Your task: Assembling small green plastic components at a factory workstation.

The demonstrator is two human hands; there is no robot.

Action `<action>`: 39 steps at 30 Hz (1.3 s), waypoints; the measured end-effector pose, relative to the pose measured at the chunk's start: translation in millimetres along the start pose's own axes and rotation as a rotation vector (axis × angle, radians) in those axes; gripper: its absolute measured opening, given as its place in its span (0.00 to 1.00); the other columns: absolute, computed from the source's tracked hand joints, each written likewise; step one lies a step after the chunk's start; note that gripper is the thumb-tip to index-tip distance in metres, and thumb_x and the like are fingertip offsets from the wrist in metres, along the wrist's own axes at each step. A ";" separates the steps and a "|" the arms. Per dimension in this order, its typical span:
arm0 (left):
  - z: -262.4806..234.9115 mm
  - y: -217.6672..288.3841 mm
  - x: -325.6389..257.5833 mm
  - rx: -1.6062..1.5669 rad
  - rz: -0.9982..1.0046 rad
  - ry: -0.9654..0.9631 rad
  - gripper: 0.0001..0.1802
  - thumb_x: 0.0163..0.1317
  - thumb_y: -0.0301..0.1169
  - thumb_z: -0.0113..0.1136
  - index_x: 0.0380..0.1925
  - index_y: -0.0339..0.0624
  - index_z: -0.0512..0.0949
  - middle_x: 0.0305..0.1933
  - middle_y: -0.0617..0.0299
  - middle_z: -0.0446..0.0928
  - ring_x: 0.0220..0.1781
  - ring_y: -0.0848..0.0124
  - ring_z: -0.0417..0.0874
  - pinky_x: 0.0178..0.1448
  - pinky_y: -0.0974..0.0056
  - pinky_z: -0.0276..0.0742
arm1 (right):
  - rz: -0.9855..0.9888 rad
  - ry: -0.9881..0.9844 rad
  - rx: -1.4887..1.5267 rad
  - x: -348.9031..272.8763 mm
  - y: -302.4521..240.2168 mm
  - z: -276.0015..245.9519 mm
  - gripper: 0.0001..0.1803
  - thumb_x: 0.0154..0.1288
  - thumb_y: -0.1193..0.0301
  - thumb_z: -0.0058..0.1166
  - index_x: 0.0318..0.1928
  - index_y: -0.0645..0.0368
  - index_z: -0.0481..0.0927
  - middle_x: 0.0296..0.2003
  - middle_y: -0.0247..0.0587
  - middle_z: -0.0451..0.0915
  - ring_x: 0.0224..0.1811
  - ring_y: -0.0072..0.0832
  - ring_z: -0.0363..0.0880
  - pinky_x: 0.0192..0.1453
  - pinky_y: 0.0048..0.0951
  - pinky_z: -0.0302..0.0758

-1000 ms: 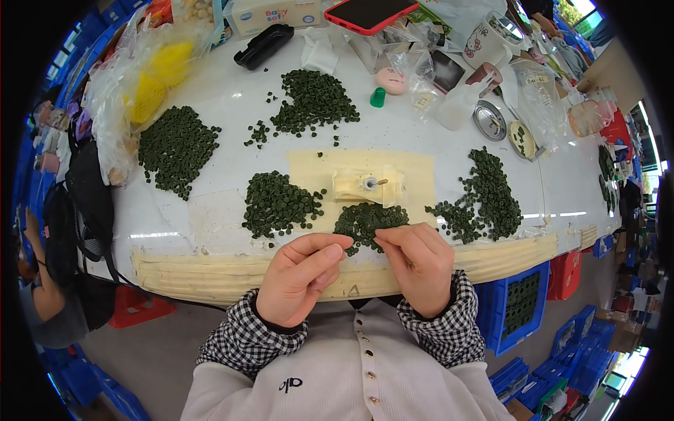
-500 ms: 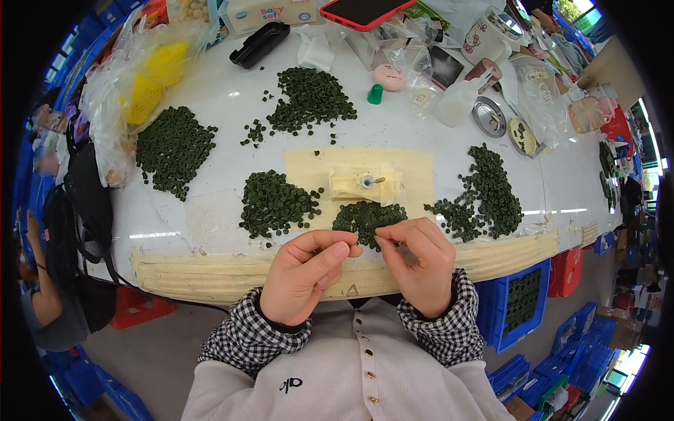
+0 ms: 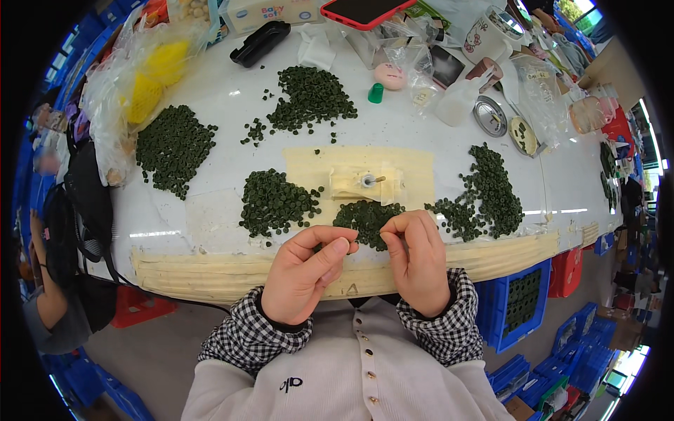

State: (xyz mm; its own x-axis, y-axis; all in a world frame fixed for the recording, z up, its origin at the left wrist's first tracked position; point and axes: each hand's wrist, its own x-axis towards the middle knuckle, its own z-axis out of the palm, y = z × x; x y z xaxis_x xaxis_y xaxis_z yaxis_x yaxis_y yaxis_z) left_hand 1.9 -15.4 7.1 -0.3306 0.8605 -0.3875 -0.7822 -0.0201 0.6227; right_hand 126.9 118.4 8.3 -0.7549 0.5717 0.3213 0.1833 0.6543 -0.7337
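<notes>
Our right hand [image 3: 421, 263] has edged toward three o'clock, seemingly working apart from our left hand [image 3: 300, 270], thumbs and forefingers close (holding what, we cannot tell), green pieces [image 3: 366, 217] heaped at twelve o'clock.

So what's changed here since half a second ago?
The fingertips of your right hand have shifted slightly rightward, away from your left hand. I can't tell whether either took or released anything. The piles of green pieces and the phone stayed put.

Bare table [image 3: 451, 144] lies open right of the taped block [image 3: 345, 184]; a green pile [image 3: 365, 217] blocks its front.
</notes>
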 end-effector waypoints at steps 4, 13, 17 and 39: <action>3.8 1.0 -0.4 0.029 -0.018 0.026 0.10 0.64 0.25 0.53 0.45 0.36 0.76 0.38 0.59 0.79 0.21 0.85 0.61 0.26 0.78 0.58 | 0.123 -0.031 0.194 -2.9 -3.5 -5.5 0.04 0.59 0.80 0.54 0.35 0.66 0.75 0.31 0.43 0.75 0.31 0.32 0.73 0.35 0.27 0.70; 10.6 -3.3 3.0 -0.046 -0.049 -0.027 0.09 0.63 0.25 0.54 0.43 0.37 0.76 0.39 0.59 0.80 0.20 0.85 0.61 0.24 0.78 0.58 | 0.399 -0.135 0.848 -1.1 -14.3 -7.7 0.06 0.65 0.79 0.48 0.40 0.68 0.75 0.33 0.37 0.78 0.39 0.19 0.77 0.45 0.19 0.73; 10.3 -5.0 3.8 -0.051 -0.031 -0.016 0.09 0.63 0.25 0.54 0.43 0.36 0.76 0.38 0.60 0.80 0.20 0.85 0.61 0.24 0.78 0.58 | 0.365 -0.110 0.826 -5.4 -9.8 -3.6 0.06 0.64 0.80 0.49 0.41 0.68 0.75 0.34 0.38 0.78 0.40 0.20 0.77 0.45 0.19 0.72; 13.7 -5.7 9.0 0.451 0.222 0.034 0.03 0.58 0.23 0.59 0.32 0.35 0.77 0.28 0.70 0.76 0.27 0.88 0.65 0.29 0.79 0.61 | -0.130 0.129 0.079 -0.5 -19.6 -2.2 0.11 0.45 0.85 0.61 0.32 0.63 0.79 0.28 0.41 0.77 0.29 0.35 0.75 0.31 0.28 0.72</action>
State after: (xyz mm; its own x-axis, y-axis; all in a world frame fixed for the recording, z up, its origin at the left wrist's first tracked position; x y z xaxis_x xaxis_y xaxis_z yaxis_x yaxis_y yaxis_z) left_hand 10.7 -0.6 9.4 -0.4864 0.8429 -0.2298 -0.3878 0.0274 0.9213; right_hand 125.0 106.4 23.9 -0.6809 0.5468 0.4872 0.0356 0.6892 -0.7237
